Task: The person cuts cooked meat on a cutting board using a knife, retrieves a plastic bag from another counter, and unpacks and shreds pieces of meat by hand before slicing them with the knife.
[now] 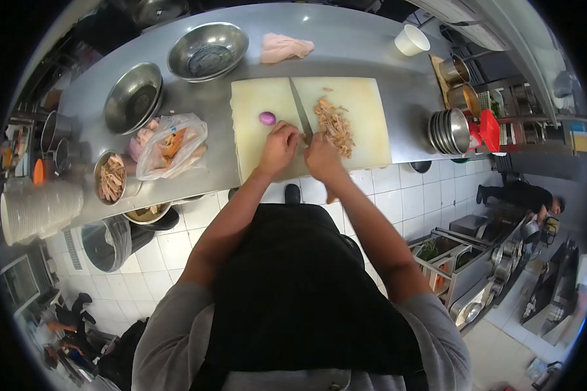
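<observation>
A long knife (298,101) lies across the pale cutting board (248,96), its blade pointing to the far edge. My right hand (322,158) is closed round its handle. Just left of the blade my left hand (279,148) rests on the board with bent fingers, pressed on a small piece that they mostly hide. A purple onion (267,118) sits beyond my left hand. To the right of the blade is a pile of shredded meat (334,128).
Metal bowls (207,52) stand at the back left, near a plastic bag (171,146) and a bowl of cut meat (112,177). Raw meat (285,47) lies behind the board. Stacked bowls (449,131) and a white cup (411,40) are right. A person (520,197) stands far right.
</observation>
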Tool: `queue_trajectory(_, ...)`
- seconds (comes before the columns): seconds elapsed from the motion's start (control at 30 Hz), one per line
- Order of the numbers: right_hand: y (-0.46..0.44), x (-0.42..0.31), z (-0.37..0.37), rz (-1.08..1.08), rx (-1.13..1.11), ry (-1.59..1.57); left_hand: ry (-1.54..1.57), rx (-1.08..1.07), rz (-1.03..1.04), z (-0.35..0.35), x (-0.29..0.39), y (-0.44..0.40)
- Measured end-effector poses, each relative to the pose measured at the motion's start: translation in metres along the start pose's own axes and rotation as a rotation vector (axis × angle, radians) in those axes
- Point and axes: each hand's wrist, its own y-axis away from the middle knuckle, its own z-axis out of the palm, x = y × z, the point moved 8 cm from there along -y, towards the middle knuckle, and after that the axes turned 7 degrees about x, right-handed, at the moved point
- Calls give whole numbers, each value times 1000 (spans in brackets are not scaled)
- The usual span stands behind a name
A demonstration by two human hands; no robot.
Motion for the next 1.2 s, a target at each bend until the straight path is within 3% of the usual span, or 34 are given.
queue_trajectory(0.13, 0, 12, 24, 15, 52, -101, 4, -83, 20, 7, -1, 10)
queue_trajectory(0.3, -7, 24, 16, -19, 104, -147, -91, -115, 201, 13, 8, 4)
queue_trajectory(0.37, -10, 30, 4, -110, 78, -291, -96, -145, 213, 11, 6, 4)
queue_trajectory(0.5, -4, 44, -13, 15, 27, -293, -117, -171, 205, 7, 14, 3)
queue_trajectory(0.57, 0, 41, -19, -87, 110, -175, -89, -179, 183, 5, 20, 2)
queue_trajectory(0.7, 10, 20, -17, -73, 104, -128, -118, -148, 163, 3, 14, 3)
queue_trajectory(0.77, 5, 14, -9, -256, 248, -106, -122, -163, 174, 4, 16, 4)
queue_trajectory(0.97, -7, 4, -5, -150, 16, -17, -150, -114, 225, 4, 14, 6)
queue_trajectory(1.2, -8, -11, -16, -175, -21, 64, -135, -71, 117, -3, 9, 3)
